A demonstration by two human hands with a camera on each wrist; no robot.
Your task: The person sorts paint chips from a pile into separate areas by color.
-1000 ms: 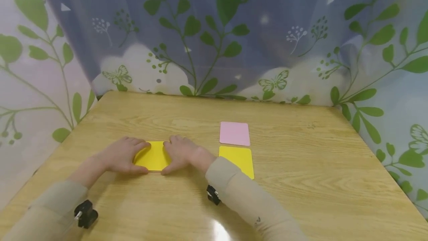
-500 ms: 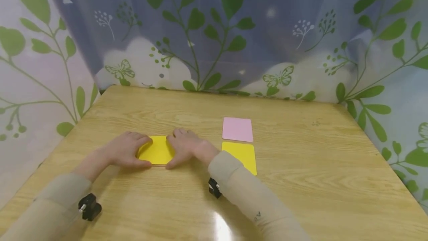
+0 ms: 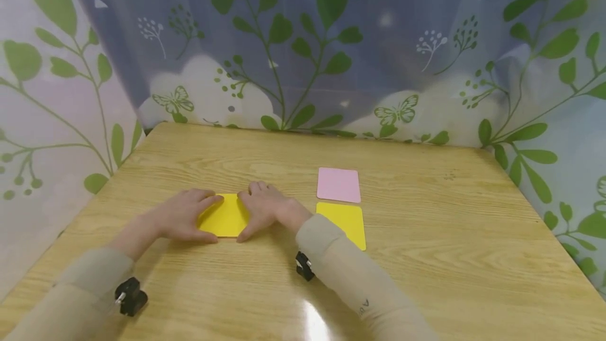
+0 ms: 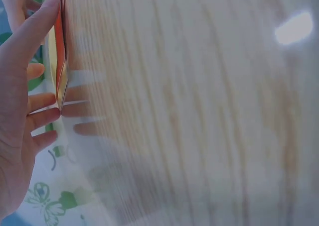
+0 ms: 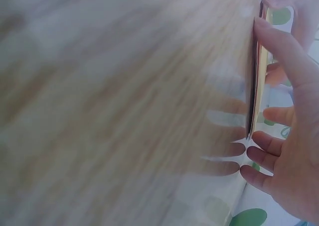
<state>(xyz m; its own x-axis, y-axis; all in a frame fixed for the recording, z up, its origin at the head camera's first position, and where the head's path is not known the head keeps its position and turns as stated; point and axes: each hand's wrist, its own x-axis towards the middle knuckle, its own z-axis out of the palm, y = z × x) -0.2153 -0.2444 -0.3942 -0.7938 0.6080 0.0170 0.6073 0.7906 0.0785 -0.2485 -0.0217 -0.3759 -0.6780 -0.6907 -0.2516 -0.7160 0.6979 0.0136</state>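
Left sleeve [image 3: 71, 299], beige, is entering from the lower left of the head view; a small black clip [image 3: 130, 296] is sitting at its cuff. The left hand [image 3: 182, 217] is lying flat on the wooden surface [image 3: 426, 257], fingers nearly straight, with fingertips and thumb pressing on the left edge of a yellow folded sheet [image 3: 224, 216]. The left wrist view is showing the same hand [image 4: 22, 111] with the thumb lying along the sheet's edge [image 4: 60, 61]; the layers of the sheet are gaping slightly at the fold, and an orange-red tint is showing on one face.

The yellow folded sheet is resting on the surface near the front left of centre, held down between the two hands.

The right hand [image 3: 265, 209] is pressing on the right edge of that sheet, fingers extended and slightly spread, thumb pointing toward the near edge. In the right wrist view the hand [image 5: 289, 151] is flattening the sheet's edge [image 5: 256, 86] against the surface; the picture is blurred, so the exact finger contact cannot be told. The right sleeve [image 3: 350, 278] is carrying a second black clip [image 3: 304, 267].

Just to the right of the forearm a yellow square [image 3: 343, 222] is lying flat, partly overlapped by the sleeve. A pink square [image 3: 338, 184] is lying just beyond it, the two nearly touching. A leaf-and-butterfly printed curtain [image 3: 303, 41] is hanging behind and around the surface.
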